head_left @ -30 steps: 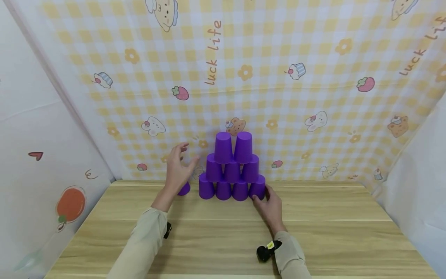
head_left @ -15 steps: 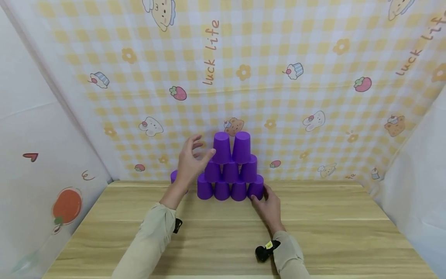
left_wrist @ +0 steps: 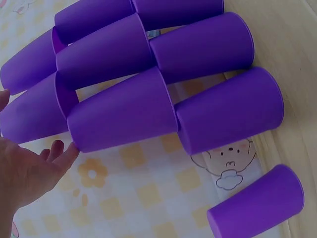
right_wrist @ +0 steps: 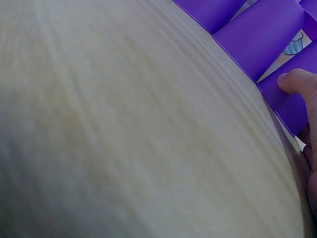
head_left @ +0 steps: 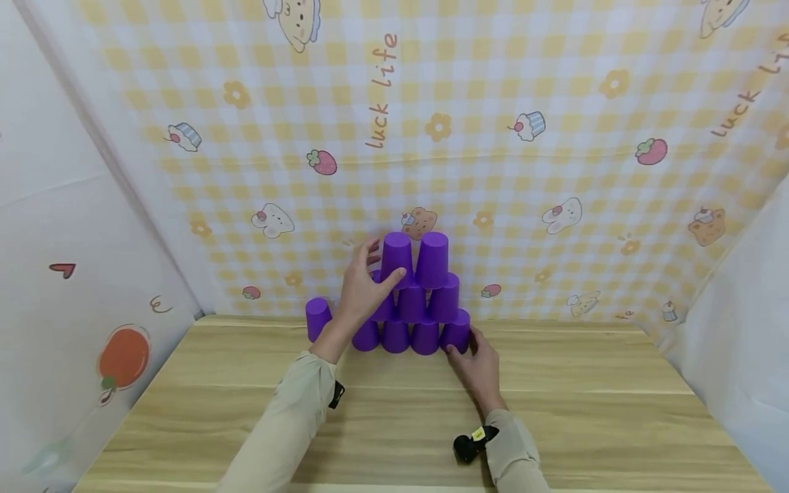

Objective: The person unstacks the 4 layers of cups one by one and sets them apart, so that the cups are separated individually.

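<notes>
Upside-down purple cups stand as a stepped pyramid, with two cups on top. My left hand (head_left: 364, 287) is at the top row's left cup (head_left: 396, 252), its thumb across the front and its fingers spread along the left side. In the left wrist view the fingertips (left_wrist: 72, 151) reach the edge of the middle-row cup (left_wrist: 124, 111). My right hand (head_left: 481, 363) holds the bottom row's right end cup (head_left: 455, 333), thumb in front and fingers behind. The right wrist view shows that thumb (right_wrist: 294, 82) pressed against the cup wall. A single purple cup (head_left: 317, 316) stands apart at the left.
The pyramid stands near the back edge of a wooden table (head_left: 585, 411). Behind it hangs a yellow checked cloth (head_left: 481, 178) with cartoon prints. A white cloth (head_left: 74, 205) covers the left side. The right wrist wears a black camera (head_left: 471, 445).
My left hand has moved right, from over the lone cup to the top row's left cup, so the lone cup shows. My right hand has stayed on the end cup.
</notes>
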Demonstrator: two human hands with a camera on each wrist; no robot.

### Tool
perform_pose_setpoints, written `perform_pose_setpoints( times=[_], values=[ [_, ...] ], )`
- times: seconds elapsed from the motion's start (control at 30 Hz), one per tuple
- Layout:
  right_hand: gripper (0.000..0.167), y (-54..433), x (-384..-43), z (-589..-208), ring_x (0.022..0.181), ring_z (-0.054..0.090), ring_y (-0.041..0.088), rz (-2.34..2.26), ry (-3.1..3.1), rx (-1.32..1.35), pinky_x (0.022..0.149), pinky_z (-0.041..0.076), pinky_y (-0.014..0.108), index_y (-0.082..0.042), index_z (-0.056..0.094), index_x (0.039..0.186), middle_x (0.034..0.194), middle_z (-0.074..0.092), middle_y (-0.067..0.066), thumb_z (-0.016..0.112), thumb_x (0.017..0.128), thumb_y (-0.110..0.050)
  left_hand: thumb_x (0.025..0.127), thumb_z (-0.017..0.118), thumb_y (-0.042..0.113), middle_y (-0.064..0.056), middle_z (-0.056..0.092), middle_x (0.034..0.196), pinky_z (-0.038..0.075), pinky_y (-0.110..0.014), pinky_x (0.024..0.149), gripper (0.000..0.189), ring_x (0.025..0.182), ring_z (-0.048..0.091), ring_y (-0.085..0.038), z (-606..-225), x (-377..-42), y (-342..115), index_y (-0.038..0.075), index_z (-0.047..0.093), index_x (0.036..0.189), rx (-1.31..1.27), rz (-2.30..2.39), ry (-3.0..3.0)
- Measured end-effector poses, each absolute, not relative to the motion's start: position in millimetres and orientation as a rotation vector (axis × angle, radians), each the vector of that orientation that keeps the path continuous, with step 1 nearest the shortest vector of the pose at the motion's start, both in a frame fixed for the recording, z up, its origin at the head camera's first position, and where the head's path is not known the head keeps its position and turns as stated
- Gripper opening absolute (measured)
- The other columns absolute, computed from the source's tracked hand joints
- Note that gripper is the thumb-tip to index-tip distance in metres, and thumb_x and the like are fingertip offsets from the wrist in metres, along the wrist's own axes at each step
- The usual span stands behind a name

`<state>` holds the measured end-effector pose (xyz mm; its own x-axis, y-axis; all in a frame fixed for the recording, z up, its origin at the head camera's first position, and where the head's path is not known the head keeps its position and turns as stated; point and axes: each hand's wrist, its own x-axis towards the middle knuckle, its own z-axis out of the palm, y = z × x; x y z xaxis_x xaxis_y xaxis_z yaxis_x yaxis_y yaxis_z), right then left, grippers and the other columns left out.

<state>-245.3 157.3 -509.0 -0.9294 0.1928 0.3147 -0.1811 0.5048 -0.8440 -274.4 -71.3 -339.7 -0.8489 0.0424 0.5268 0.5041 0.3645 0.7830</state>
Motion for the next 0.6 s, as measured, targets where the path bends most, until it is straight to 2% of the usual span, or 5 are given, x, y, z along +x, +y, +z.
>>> perform_pose_setpoints(
  times=[0.33, 0.6],
  values=[
    [0.06, 157.3, -246.1, -508.4, 0.111, 0.055, 0.033, 1.384, -2.352, -0.008, 0.096, 0.045, 0.04, 0.002, 0.051, 0.128, 0.121, 0.057, 0.021, 0.075, 0.076, -0.015, 0.083, 0.07, 0.014, -0.017, 0.052, 0.125, 0.05, -0.038, 0.088, 0.06, 0.11, 0.054, -0.03, -333.7, -280.5, -63.4, 0.001, 0.041, 0.133, -0.478, -1.451, -2.202],
    [0.06, 157.3, -246.3, -509.2, 0.113, 0.054, 0.031, 1.409, -2.381, -0.026, 0.098, 0.044, 0.036, 0.0, 0.05, 0.13, 0.124, 0.056, 0.02, 0.075, 0.078, -0.017, 0.082, 0.07, 0.011, -0.016, 0.056, 0.118, 0.052, -0.035, 0.083, 0.054, 0.105, 0.056, -0.027, -331.5, -281.0, -60.6, 0.002, 0.045, 0.129, -0.453, -1.451, -2.164]
  ],
)
